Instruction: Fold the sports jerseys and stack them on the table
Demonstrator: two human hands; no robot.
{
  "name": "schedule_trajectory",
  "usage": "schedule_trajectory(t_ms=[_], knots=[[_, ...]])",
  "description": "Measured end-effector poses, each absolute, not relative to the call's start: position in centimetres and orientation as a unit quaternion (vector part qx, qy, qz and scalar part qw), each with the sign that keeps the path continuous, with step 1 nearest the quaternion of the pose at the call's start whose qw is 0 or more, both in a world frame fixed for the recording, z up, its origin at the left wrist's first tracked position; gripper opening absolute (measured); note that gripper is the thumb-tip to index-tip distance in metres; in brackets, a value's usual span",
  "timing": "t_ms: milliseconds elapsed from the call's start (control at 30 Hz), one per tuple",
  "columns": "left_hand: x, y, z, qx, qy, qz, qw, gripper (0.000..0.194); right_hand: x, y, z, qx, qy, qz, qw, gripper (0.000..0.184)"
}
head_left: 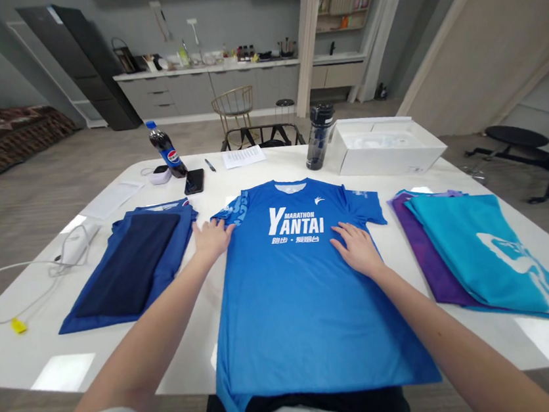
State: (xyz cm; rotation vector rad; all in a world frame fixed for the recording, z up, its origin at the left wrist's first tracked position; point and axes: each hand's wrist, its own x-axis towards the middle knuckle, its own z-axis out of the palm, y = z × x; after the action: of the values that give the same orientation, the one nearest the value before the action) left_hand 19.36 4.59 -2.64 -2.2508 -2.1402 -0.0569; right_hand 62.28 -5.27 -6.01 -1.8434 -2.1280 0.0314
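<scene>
A blue T-shirt [295, 303] with white "Marathon Yantai" lettering lies spread flat, front up, its collar pointing away from me. Its hem hangs over the table's near edge. My left hand [211, 239] rests at the sleeve on the left, fingers spread over its edge. Flat on the chest, right of the lettering, lies my right hand [357, 248] with its fingers apart. To the left is a pile of folded dark navy cloth [127, 266] on blue clothing [81, 314]. Folded turquoise [477, 242] and purple [429, 261] garments are stacked on the right.
On the white table [182, 349] stand a cola bottle [168, 150], a phone [194, 182], a dark tumbler [319, 138] and a white box [387, 147]. Papers [244, 157] and a pen [210, 165] lie at the back. A power strip [78, 245] with cables sits left.
</scene>
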Motion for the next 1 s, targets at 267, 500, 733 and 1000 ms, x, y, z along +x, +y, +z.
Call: schedule_trajectory(t_ms=[267, 500, 733, 1000], knots=[[22.7, 7.5, -2.6, -0.799, -0.594, -0.095, 0.003, 0.058, 63.7, 0.1, -5.2, -0.658, -0.719, 0.032, 0.222, 0.058], [21.6, 12.2, -4.9, -0.707, -0.702, -0.031, -0.080, 0.071, 69.1, 7.7, -5.5, -0.762, -0.626, 0.101, 0.135, 0.073], [18.1, 13.7, -5.0, -0.683, -0.723, -0.061, 0.081, 0.064, 71.1, 8.6, -5.7, -0.810, -0.583, -0.026, 0.060, 0.070], [23.1, 18.8, -3.7, -0.712, -0.700, -0.049, 0.021, 0.049, 67.5, 15.3, -3.3, -0.804, -0.592, 0.009, 0.055, 0.050]])
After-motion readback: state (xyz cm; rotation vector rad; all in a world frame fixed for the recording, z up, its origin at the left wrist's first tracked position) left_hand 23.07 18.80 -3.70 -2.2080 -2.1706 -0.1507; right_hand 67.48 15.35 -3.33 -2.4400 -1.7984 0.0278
